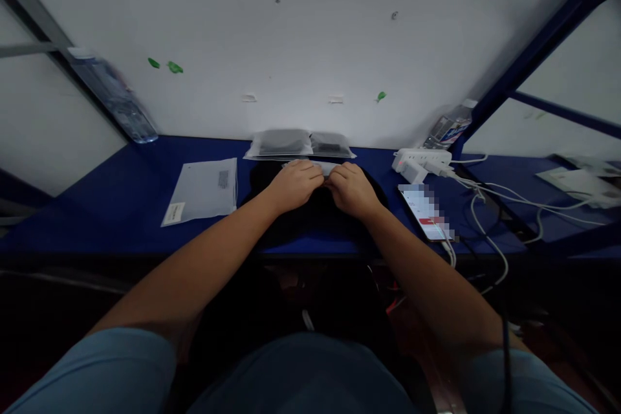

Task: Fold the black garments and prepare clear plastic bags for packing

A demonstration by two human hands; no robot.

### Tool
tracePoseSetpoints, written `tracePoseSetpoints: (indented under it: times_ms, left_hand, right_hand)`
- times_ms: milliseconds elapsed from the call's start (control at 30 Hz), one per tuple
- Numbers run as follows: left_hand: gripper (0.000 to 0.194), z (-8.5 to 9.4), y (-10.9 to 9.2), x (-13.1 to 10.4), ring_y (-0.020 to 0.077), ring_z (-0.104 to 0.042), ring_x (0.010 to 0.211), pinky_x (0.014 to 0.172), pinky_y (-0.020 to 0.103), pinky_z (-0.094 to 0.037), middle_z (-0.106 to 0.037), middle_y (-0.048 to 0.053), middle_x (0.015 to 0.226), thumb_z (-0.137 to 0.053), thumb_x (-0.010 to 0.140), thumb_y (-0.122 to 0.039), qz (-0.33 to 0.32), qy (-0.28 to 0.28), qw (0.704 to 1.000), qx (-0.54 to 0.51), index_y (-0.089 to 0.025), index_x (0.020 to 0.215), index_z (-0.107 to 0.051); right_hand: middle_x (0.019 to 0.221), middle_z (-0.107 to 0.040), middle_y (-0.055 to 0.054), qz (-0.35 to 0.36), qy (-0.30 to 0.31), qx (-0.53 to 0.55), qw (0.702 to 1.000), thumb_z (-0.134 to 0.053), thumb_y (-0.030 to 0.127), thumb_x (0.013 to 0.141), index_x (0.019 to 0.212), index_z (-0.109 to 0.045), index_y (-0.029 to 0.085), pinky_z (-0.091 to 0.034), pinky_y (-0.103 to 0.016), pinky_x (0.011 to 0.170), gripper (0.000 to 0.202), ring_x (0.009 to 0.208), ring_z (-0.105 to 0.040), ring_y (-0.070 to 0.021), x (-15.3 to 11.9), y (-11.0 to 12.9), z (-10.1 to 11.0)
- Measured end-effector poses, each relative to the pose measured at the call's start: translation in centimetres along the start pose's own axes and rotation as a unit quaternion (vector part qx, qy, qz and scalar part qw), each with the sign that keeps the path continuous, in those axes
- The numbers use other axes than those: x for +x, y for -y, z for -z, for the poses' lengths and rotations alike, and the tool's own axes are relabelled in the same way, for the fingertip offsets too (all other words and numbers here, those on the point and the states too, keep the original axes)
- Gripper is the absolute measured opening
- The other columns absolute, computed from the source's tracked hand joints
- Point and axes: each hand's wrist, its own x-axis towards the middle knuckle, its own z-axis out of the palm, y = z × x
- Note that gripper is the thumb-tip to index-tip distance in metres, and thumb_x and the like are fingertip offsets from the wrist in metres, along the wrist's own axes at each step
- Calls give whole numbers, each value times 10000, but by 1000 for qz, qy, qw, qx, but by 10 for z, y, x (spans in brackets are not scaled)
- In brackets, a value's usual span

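Observation:
My left hand (pixel 299 184) and my right hand (pixel 352 187) meet close together over the middle of the blue table. Their fingers are closed on a pale, flat strip (pixel 326 167), whose kind I cannot make out because the fingers cover much of it. Under both hands spreads a soft-looking black item (pixel 310 223), perhaps cloth, partly hidden by my forearms. Just behind lie two frosted plastic bags, one on the left (pixel 281 142) and one on the right (pixel 332 145), each with something dark inside.
On the left lies a flat frosted bag (pixel 206 191) with a label. To the right are a phone (pixel 427 212) on a cable, a white power strip (pixel 427 156) with plugs, and loose cables. Water bottles stand at the back left (pixel 116 98) and back right (pixel 450 126), by the white wall.

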Motion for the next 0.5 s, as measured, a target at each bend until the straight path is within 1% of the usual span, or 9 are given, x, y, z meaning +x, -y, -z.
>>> tracePoseSetpoints:
  times_ms: [133,267,500]
  left_hand:
    - [225,1,8,-5,214,-590,863,783,359,-466,-685,59,885,-488,989,-237,20,-6,999,-27,-191,857,-664]
    - [222,2,16,-9,208,-587,855,791,358,-470,-679,55,871,-501,993,-264,21,-20,998,-55,-193,865,-667]
    - [207,12,21,-14,211,-571,854,783,354,-479,-662,65,887,-495,983,-228,20,6,999,-47,-179,871,-663]
  right_hand:
    - [834,-631,-96,-10,-8,7,1000,-492,189,951,803,-618,191,-363,-390,756,195,801,-474,-245,-1,-4,-2]
    - [864,-646,-97,-23,-18,11,1000,-517,196,944,817,-614,187,-364,-385,750,160,812,-488,-245,-2,-7,0]
    - [874,-648,-95,-54,-5,40,998,-535,185,931,818,-613,185,-383,-377,778,137,834,-503,-246,-5,-12,6]
